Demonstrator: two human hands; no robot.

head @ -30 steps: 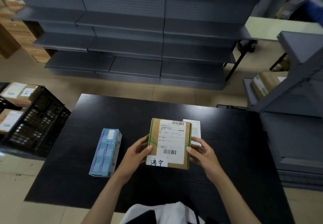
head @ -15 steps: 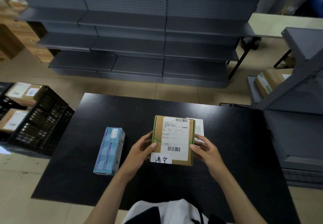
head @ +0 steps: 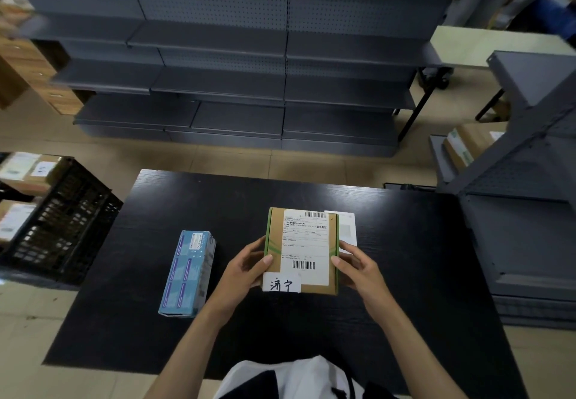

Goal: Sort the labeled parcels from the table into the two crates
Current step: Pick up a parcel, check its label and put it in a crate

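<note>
Left hand (head: 246,269): grasps the left edge of the brown cardboard parcel with green tape (head: 276,236), thumb on its top face.
Right hand (head: 358,269): grasps the right edge of the same parcel, thumb on top.
Parcel position: held label side up over the middle of the black wooden table (head: 405,258).
Handwritten white tag (head: 281,284): at the parcel's near-left corner.
Flat white parcel (head: 346,227): on the table just behind, partly hidden.
Blue rectangular carton (head: 188,272): on the table, left of the left hand, apart.
Black plastic lattice crate (head: 62,227): on the floor left of the table.
</note>
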